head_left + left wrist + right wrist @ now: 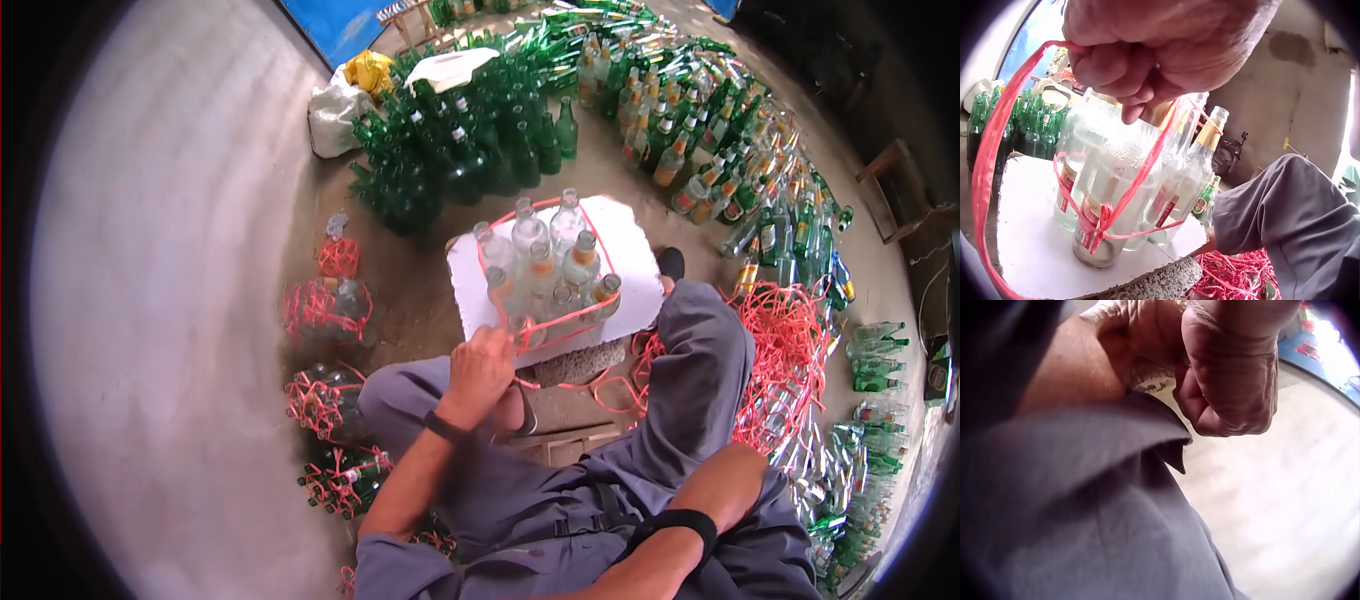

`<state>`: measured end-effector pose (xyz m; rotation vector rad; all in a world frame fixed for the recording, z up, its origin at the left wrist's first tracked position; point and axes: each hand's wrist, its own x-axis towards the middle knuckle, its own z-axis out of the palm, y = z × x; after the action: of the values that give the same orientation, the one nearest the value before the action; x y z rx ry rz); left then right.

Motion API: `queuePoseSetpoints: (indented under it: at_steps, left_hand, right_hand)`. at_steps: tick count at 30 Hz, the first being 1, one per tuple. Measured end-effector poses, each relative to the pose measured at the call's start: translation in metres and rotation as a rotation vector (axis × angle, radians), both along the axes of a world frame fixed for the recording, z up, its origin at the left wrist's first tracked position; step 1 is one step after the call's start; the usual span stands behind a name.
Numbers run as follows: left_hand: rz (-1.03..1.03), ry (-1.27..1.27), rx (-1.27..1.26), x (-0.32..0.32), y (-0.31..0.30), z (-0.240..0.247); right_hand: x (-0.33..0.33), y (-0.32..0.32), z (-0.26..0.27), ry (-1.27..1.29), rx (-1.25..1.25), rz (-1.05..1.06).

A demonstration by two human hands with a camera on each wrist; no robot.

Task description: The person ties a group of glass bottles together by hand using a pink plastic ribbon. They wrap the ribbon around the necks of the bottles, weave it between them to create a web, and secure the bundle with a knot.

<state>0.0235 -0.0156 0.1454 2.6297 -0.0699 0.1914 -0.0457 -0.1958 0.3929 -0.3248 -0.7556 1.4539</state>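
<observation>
In the head view, a seated person's left hand (483,365) grips red plastic strip (575,318) at the near left corner of a white board (470,285), where clear glass bottles (540,265) stand in a tight cluster inside a loop of the strip. A rough block (585,365) lies under the board's near edge; green glass bottles (470,150) crowd beyond it, and a tangle of red strip (785,350) spreads to its right. The right hand is out of this view.

The left wrist view shows the left hand above the board, fingers curled and clamped on the strip, which rises from a knot (1105,219) low on the bottles' sides; a slack length arcs beside the board. Tying the cluster together appears to be the step in hand. The next move seemingly calls for drawing the slack snug while keeping the bottles upright.

In the right wrist view, the right hand (1229,394) is curled, fingers together, near grey cloth (1085,506); whether they pinch anything cannot be told, nor can its place relative to the board.
</observation>
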Motion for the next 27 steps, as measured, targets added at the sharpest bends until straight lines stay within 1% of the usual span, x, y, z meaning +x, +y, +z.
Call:
queuePoseSetpoints:
  at_steps: [1, 2, 3, 4, 5, 7, 9, 11, 13, 16, 20, 22, 24, 25, 26, 27]
  left_hand:
    - [0.011, 0.027, 0.004, 0.002, 0.003, 0.004]
    - [-0.009, -0.023, 0.017, 0.003, 0.004, 0.005]
    - [-0.036, -0.078, 0.024, 0.001, 0.003, 0.005]
    - [-0.039, -0.067, 0.013, 0.002, 0.001, 0.005]
    - [-0.047, -0.101, 0.026, 0.003, 0.001, 0.007]
    - [-0.063, -0.126, 0.032, 0.003, 0.004, 0.006]
    - [-0.074, -0.189, 0.088, 0.002, 0.004, 0.002]
    - [-0.083, -0.168, 0.070, 0.001, 0.003, 0.001]
    - [-0.077, -0.226, 0.029, 0.001, 0.004, 0.004]
    - [-0.076, -0.240, -0.018, 0.000, 0.006, 0.005]
    - [-0.104, -0.290, -0.070, 0.002, 0.011, -0.001]
    - [-0.116, -0.324, -0.093, 0.002, 0.011, 0.000]
    - [-0.020, -0.235, -0.137, -0.002, 0.009, 0.007]
    - [-0.018, -0.240, -0.140, -0.001, 0.008, 0.005]
    - [-0.040, -0.303, -0.095, 0.001, 0.008, 0.003]
    - [-0.059, -0.366, -0.047, 0.002, 0.008, 0.003]
  right_hand:
    - [0.000, -0.003, 0.001, -0.108, -0.075, -0.110]
    - [-0.007, -0.002, -0.004, -0.074, -0.077, -0.097]
    - [-0.014, 0.000, -0.013, -0.140, -0.019, -0.206]
    - [-0.017, 0.000, -0.019, -0.225, 0.036, -0.324]
    - [-0.014, -0.002, -0.016, -0.217, 0.024, -0.328]
    - [-0.003, -0.006, -0.008, -0.135, -0.070, -0.171]
    - [0.001, -0.003, -0.013, -0.136, -0.087, -0.194]
    - [-0.008, -0.005, -0.019, -0.157, -0.093, -0.222]
    - [-0.028, -0.012, -0.027, -0.176, -0.086, -0.244]
    - [-0.005, -0.016, -0.038, -0.214, -0.087, -0.269]
    - [-0.015, 0.002, -0.046, -0.301, -0.076, -0.298]
    - [-0.015, -0.009, -0.052, -0.354, -0.071, -0.309]
    - [-0.029, 0.009, -0.050, -0.410, -0.068, -0.322]
    - [-0.023, 0.006, -0.058, -0.439, -0.064, -0.327]
    - [-0.012, 0.008, -0.060, -0.473, -0.055, -0.330]
    - [-0.005, 0.025, -0.061, -0.507, -0.044, -0.332]
